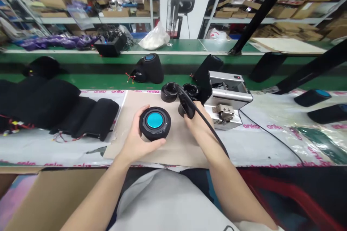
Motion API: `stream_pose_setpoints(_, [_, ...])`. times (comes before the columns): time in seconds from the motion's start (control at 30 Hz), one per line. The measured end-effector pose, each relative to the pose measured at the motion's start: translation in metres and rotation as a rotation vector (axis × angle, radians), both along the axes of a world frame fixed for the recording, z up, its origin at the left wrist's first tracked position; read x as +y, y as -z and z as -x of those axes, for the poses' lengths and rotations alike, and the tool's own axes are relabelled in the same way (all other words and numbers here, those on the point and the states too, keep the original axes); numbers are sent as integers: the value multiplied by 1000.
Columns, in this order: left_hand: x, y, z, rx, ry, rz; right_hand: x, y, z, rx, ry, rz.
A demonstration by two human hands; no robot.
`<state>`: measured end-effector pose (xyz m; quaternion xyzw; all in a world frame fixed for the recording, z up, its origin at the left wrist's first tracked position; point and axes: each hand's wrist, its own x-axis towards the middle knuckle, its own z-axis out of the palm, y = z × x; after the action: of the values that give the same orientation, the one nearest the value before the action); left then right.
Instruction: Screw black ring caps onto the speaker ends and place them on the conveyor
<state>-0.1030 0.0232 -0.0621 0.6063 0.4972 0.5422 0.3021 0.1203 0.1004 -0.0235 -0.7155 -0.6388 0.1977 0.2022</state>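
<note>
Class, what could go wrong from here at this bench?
The cord of the black tool in the right hand crosses the wrist and might snag.
The black rings beside that tool could be knocked.
The blue disc on the cylinder in the left hand faces up, so it might get scratched.

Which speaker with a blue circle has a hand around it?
The speaker in the left hand, blue circle facing up; other blue-ended speakers sit farther back or right.
</note>
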Motion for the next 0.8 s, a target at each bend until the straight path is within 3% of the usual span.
stream_pose_setpoints(0.1, [1,-1,16,-41,211,56,-1,2,1,7,9,-25])
stream_pose_setpoints(0.17, [3,-3,23,-63,264,86,-2,2,-2,54,3,-49])
stream_pose_setpoints(0.23, [4,-3,23,-70,210,99,-5,-1,-7,133,3,-90])
stream_pose_setpoints(0.37, [1,8,0,-21,-74,9,-23,-17,-18,343,-23,-191])
stream_pose_setpoints(0.43, [-6,15,-17,-46,-91,-57,-38,-27,-22,498,-77,-188])
stream_pose_setpoints(0.6, [-27,20,-37,-130,223,0,-71,-42,-26,1040,-108,-24])
stream_pose_setpoints(0.7, [-24,12,-26,-65,272,84,-76,-42,-32,1137,-113,-31])
stream_pose_setpoints(0.8, [-11,0,-9,62,344,53,-79,-41,-42,1134,-162,-54])
